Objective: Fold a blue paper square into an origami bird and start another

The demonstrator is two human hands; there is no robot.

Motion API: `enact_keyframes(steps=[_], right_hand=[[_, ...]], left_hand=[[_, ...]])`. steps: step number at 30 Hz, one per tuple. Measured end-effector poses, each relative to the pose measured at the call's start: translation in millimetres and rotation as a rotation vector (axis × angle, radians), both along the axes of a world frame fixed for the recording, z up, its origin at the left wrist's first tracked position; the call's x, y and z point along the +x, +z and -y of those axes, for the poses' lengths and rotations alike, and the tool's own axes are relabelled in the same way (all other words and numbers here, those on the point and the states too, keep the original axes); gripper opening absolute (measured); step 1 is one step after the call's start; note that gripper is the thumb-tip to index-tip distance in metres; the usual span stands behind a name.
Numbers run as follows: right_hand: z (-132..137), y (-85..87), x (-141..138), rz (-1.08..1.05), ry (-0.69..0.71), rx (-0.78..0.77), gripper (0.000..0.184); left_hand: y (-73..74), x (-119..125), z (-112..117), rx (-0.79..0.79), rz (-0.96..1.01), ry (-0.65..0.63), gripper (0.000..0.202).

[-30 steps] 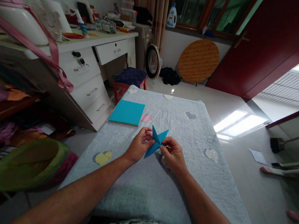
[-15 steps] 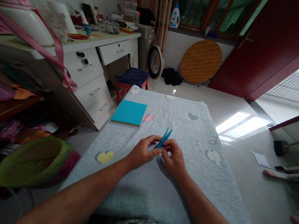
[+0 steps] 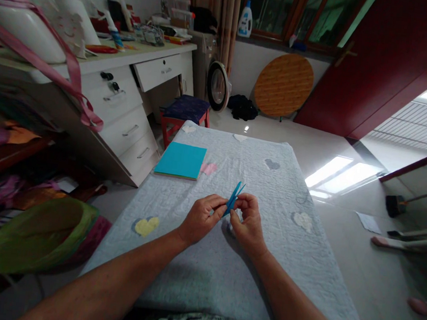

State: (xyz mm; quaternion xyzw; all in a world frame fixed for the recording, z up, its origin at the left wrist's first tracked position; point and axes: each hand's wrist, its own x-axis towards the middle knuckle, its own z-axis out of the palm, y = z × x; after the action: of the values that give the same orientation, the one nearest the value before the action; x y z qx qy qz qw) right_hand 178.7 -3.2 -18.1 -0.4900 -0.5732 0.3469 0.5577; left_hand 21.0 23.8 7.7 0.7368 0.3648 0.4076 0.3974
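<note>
Between my two hands, a small folded piece of blue paper (image 3: 233, 199) stands up with two narrow points at its top. My left hand (image 3: 202, 215) pinches its left side between thumb and fingers. From the right, my right hand (image 3: 246, 219) grips its lower part, fingertips close to those of the left. The hands are just above the cloth-covered table (image 3: 269, 204); fingers hide the lower end of the folded paper. Farther off to the left, a stack of square blue paper (image 3: 181, 160) lies flat on the cloth.
Left of the table are a green bin (image 3: 41, 235) and a white desk (image 3: 124, 118) with drawers. Behind the far edge stand a stool (image 3: 185, 109) and an open washing machine door (image 3: 218, 86). A round wooden board (image 3: 284, 85) leans on the wall.
My left fingers have closed in on the folded blue paper, and it now stands more upright with its points nearer together. The view has shifted slightly.
</note>
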Motion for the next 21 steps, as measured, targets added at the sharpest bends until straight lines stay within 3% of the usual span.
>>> enact_keyframes(steps=[4, 11, 17, 21], right_hand=[[0.6, 4.4, -1.5, -0.027, 0.032, 0.008, 0.038], [4.2, 10.0, -3.2, 0.039, 0.006, 0.023, 0.034], [4.5, 12.2, -4.0, 0.107, -0.019, 0.046, 0.013], [5.7, 17.9, -1.4, 0.172, 0.021, 0.177, 0.012]], left_hand=[[-0.6, 1.6, 1.8, -0.006, 0.004, 0.064, 0.024], [-0.9, 4.3, 0.0, -0.292, 0.198, 0.082, 0.016], [-0.8, 4.9, 2.6, -0.305, 0.254, 0.035, 0.012], [-0.4, 3.3, 2.6, -0.25, 0.223, 0.05, 0.012]])
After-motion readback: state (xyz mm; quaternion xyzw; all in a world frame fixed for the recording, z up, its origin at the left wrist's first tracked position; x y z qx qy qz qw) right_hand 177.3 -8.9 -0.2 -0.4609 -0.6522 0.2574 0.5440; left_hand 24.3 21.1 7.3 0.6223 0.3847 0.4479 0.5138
